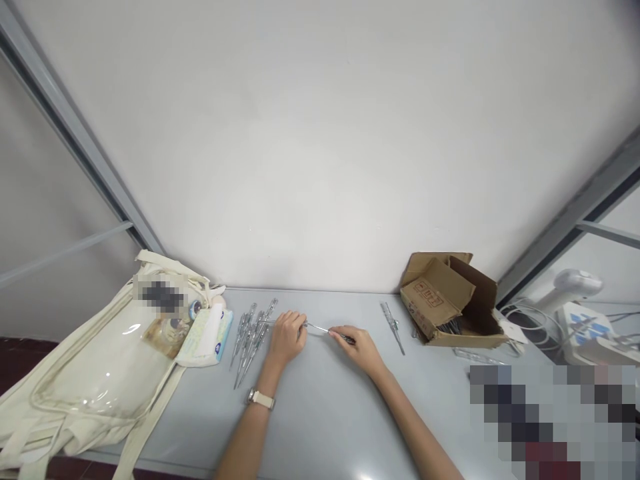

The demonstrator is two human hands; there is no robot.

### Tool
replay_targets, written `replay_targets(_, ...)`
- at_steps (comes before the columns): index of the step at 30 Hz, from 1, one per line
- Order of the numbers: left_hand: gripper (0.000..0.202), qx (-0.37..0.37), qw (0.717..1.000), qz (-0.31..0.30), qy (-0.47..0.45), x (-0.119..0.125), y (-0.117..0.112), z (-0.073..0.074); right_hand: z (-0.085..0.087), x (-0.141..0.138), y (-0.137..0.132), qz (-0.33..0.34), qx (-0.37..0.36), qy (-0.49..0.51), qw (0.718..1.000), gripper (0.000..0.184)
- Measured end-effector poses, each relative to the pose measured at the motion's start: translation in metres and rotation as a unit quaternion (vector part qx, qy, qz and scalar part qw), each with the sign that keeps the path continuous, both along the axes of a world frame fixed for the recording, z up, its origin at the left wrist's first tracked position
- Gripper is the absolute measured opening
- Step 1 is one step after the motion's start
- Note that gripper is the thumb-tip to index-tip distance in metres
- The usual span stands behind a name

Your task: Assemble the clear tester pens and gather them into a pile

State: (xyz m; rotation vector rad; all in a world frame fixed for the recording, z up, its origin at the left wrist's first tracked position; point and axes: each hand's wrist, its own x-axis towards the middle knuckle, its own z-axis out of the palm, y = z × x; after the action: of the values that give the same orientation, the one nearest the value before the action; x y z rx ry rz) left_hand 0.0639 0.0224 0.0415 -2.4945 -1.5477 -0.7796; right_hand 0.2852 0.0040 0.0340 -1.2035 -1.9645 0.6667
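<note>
My right hand is closed around the handle end of a screwdriver. Its thin metal shaft points left, towards my left hand. The fingers of my left hand are also closed. A thin metal shaft sticks out on that hand's left side and a small metal end shows on its right, so it grips a screwdriver, mostly hidden. Just left of it lies a loose group of clear-handled screwdrivers, several of them, tips towards me. Another clear-handled screwdriver lies alone to the right of my right hand.
An open cardboard box with dark thin items inside stands at the back right. A clear plastic piece lies before it. White devices and cables sit further right. At left are a tissue pack and a cream bag.
</note>
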Motion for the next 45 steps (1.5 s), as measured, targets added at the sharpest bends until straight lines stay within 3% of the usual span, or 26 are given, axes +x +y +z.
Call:
replay_targets(5, 0.006, 0.001, 1.0, 0.009, 0.019, 0.004, -0.001, 0.001, 0.004, 0.004, 0.002, 0.026, -0.07, 0.013, 0.997, 0.041)
replay_targets(12, 0.029, -0.096, 0.993, 0.044, 0.057, 0.005, 0.001, -0.005, 0.005, 0.008, 0.0, 0.057, -0.106, 0.038, 0.992, 0.042)
replay_targets(15, 0.034, -0.139, 0.987, 0.055, 0.063, 0.004, 0.0, -0.005, 0.007, 0.008, -0.002, 0.054, -0.098, 0.017, 0.994, 0.042)
replay_targets(24, 0.032, -0.171, 0.98, 0.076, 0.067, 0.004, 0.0, -0.004, 0.009, 0.006, -0.007, 0.031, -0.001, -0.055, 0.998, 0.041)
replay_targets(31, 0.028, -0.183, 0.978, 0.077, 0.065, 0.005, -0.001, -0.002, 0.009, 0.006, -0.006, 0.055, -0.018, -0.037, 0.998, 0.04)
replay_targets(39, 0.023, -0.191, 0.976, 0.087, 0.062, 0.008, -0.002, -0.001, 0.008, 0.006, -0.008, 0.037, 0.001, -0.063, 0.997, 0.043)
replay_targets(45, 0.031, -0.18, 0.977, 0.09, 0.065, 0.009, 0.0, -0.005, 0.005, 0.007, -0.005, 0.027, 0.024, -0.088, 0.995, 0.04)
